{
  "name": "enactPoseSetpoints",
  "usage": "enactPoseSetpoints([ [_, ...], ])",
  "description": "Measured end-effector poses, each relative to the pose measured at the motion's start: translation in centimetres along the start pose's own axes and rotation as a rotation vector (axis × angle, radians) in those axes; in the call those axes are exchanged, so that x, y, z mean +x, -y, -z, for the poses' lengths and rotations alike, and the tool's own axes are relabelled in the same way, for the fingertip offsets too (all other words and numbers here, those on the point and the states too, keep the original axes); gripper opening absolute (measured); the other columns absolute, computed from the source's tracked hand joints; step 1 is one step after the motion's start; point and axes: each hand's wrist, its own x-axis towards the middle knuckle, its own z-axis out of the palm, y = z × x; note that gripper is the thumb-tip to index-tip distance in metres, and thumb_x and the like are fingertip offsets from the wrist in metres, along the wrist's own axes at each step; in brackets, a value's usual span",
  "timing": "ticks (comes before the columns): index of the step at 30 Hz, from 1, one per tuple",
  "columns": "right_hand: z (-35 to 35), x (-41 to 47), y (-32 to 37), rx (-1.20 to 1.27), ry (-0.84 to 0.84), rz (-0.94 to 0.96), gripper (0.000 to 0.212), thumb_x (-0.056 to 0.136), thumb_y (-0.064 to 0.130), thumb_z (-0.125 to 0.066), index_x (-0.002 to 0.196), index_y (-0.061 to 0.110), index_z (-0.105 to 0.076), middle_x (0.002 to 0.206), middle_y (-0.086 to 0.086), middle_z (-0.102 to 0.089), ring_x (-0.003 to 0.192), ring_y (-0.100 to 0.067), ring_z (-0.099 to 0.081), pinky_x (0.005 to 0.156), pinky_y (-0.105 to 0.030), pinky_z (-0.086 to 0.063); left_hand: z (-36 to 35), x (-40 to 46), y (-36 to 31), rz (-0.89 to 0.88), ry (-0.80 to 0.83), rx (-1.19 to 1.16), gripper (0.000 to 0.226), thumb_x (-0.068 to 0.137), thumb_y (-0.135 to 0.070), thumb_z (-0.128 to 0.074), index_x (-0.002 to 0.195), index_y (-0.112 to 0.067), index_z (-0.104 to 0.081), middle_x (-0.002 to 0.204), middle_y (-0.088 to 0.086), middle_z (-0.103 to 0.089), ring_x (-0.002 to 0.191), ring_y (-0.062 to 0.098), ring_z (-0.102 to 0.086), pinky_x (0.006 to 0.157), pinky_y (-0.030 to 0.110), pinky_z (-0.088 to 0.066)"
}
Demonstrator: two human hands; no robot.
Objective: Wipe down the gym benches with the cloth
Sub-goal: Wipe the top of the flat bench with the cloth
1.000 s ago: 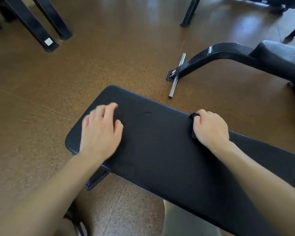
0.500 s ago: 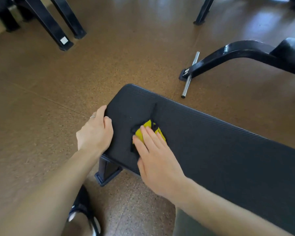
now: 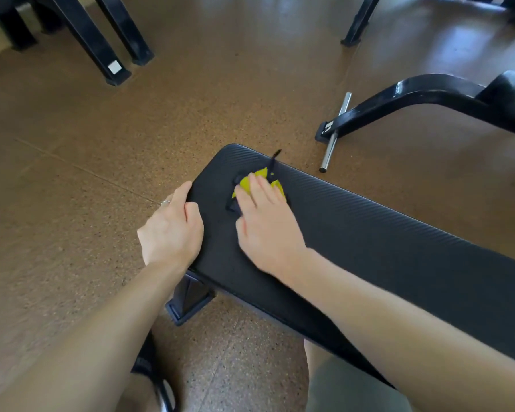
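Bench: black padded bench (image 3: 369, 248) runs from about 11 o'clock down to 4 o'clock across the frame, ribbed along its edges, sitting on the brown speckled floor (image 3: 72, 173).
Cloth: yellow and black cloth (image 3: 260, 176) lies on the pad near the bench's far end, mostly tucked under the fingers, with a thin black strand sticking up at 12 o'clock from it.
Right hand: right hand (image 3: 265, 221) lies palm down, fingers stretched out flat and close together, pressing the cloth onto the pad, not curled around it.
Left hand: left hand (image 3: 171, 230) is at 9 o'clock of the right one, fingers loosely bent over the bench's end edge, thumb on top, ring visible.
Background: another bench frame (image 3: 414, 99) and a chrome bar (image 3: 335, 133) sit around 2 o'clock.
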Motion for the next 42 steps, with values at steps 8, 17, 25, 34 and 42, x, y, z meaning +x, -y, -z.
enactPoseSetpoints([
  [8,0.0,-6.7,2.5,-0.059,0.100,0.379,0.057,0.102,0.034,-0.049,0.156,0.018,-0.041,0.168,-0.010,-0.027,0.157,-0.027,-0.017,0.129,-0.044,-0.016,0.7,-0.1,0.1,0.041,0.013,-0.257,0.060,0.092,-0.041,-0.022,0.142,-0.045,-0.056,0.144,0.000,-0.061,0.130,0.029,-0.053,0.109,0.042,-0.037],
  [17,2.2,-15.3,-4.3,-0.273,0.200,0.515,0.077,0.081,0.034,-0.076,0.153,0.025,-0.048,0.163,-0.012,-0.038,0.152,-0.031,-0.029,0.124,-0.046,-0.020,2.2,1.0,1.4,0.194,0.225,-0.633,0.049,0.090,-0.057,-0.029,0.122,-0.057,-0.066,0.135,-0.027,-0.058,0.126,0.003,-0.051,0.106,0.030,-0.037],
  [25,-0.3,-4.5,5.7,-0.299,0.115,0.630,0.068,0.097,0.025,-0.059,0.159,0.010,-0.036,0.167,-0.021,-0.022,0.156,-0.038,-0.018,0.125,-0.048,-0.006,2.1,1.8,3.1,0.328,0.336,-0.977,0.059,0.107,-0.041,-0.018,0.123,-0.026,-0.072,0.116,-0.006,-0.076,0.112,0.014,-0.069,0.109,0.039,-0.048],
  [34,1.9,-13.2,-1.3,-0.300,0.272,0.525,0.083,0.068,0.015,-0.085,0.146,0.019,-0.057,0.162,-0.016,-0.038,0.150,-0.035,-0.036,0.115,-0.053,-0.035,1.5,2.2,4.3,0.278,0.434,-0.979,0.059,0.109,-0.044,-0.012,0.137,-0.032,-0.063,0.125,-0.011,-0.069,0.113,0.002,-0.061,0.085,0.018,-0.042],
  [42,-1.0,-4.8,5.7,-0.336,0.063,0.618,0.056,0.093,0.013,-0.039,0.146,0.009,-0.055,0.159,-0.022,-0.039,0.149,-0.039,-0.034,0.121,-0.048,-0.010,0.9,2.2,5.7,0.411,0.383,-1.128,0.058,0.108,-0.046,-0.018,0.127,-0.021,-0.067,0.128,0.003,-0.070,0.117,0.017,-0.064,0.095,0.032,-0.048],
])
